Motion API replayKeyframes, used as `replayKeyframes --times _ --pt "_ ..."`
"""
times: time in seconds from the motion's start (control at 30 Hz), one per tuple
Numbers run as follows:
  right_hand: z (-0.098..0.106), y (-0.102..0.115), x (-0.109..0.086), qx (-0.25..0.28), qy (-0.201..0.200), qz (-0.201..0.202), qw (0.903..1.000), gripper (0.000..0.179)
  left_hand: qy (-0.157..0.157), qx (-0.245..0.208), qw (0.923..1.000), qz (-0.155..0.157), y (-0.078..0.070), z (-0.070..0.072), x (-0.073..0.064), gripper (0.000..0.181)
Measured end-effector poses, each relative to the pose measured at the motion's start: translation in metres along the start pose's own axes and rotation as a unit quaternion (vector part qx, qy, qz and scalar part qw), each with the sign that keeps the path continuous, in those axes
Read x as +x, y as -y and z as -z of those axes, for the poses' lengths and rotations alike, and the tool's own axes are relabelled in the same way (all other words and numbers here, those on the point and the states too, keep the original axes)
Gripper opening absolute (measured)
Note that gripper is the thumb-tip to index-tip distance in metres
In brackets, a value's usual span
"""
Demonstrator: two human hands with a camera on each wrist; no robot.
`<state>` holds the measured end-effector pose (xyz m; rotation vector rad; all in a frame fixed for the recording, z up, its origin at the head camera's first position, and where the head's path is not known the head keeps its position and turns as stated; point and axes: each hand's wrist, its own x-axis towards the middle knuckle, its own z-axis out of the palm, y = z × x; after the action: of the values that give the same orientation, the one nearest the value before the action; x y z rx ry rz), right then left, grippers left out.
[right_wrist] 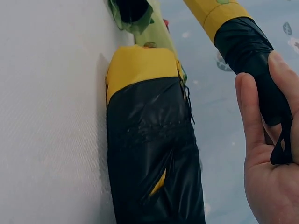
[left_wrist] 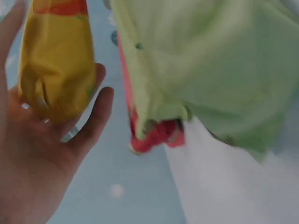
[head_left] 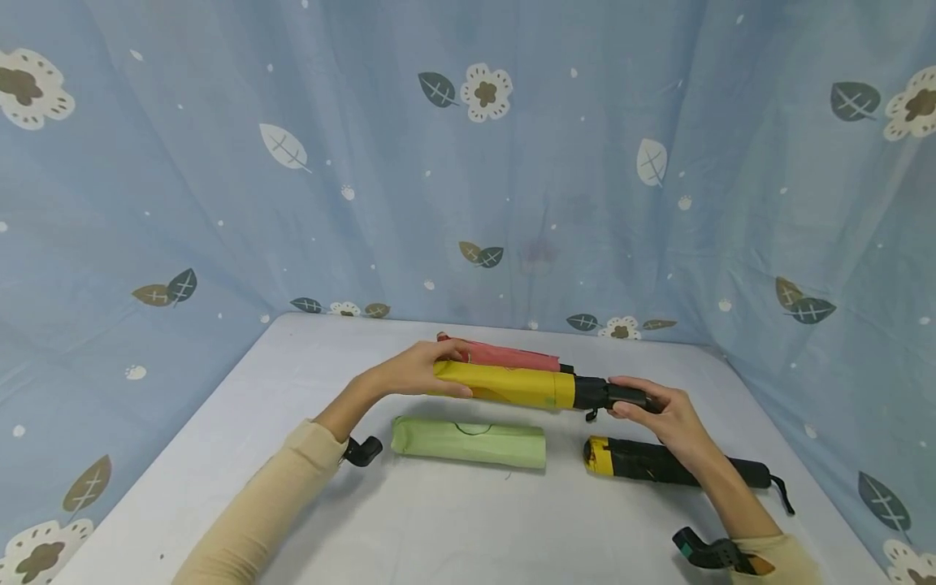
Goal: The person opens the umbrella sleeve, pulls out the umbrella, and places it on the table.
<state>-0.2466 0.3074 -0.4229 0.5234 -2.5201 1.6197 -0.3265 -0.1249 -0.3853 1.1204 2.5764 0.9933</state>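
A folded yellow umbrella (head_left: 512,385) with a black handle is held level between both hands, over the white table. My left hand (head_left: 417,370) grips its yellow end, thumb on the near side and fingers on the far side. At the other end, my right hand (head_left: 671,416) pinches the black handle (right_wrist: 266,88) between thumb and fingers; a black strap loop (right_wrist: 281,149) hangs beside the palm. Behind the yellow umbrella lies a folded pink-red umbrella (head_left: 512,357), partly covered by it and the left hand. In front lies a light green folded umbrella (head_left: 468,444).
A black folded umbrella with a yellow end (head_left: 647,461) lies at the right, partly under my right forearm, its strap (head_left: 783,494) trailing toward the table's right side. Blue curtains with leaves and flowers (head_left: 468,179) enclose the white table (head_left: 453,528). Black camera mounts (head_left: 705,550) sit on both wrists.
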Motion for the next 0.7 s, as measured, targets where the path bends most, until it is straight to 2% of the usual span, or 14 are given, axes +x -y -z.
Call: replayKeyframes --times 0.1,0.2,0.37,0.7 --pt "-0.003 0.000 0.002 0.007 0.003 0.006 1.0000 0.044 0.011 0.051 0.9985 -0.017 -0.011 -0.002 0.007 0.067" --pt "-0.006 0.000 0.004 0.010 0.008 0.007 0.9999 0.044 0.035 0.072 0.9964 -0.030 -0.016 -0.006 0.011 0.064" --pt "-0.007 0.000 0.004 0.014 0.013 0.005 0.9998 0.046 0.057 0.063 0.9956 -0.040 -0.015 -0.010 0.012 0.062" --pt "-0.003 -0.001 0.002 0.011 0.010 0.009 0.9998 0.046 0.058 0.062 0.9955 -0.043 -0.013 -0.011 0.012 0.067"
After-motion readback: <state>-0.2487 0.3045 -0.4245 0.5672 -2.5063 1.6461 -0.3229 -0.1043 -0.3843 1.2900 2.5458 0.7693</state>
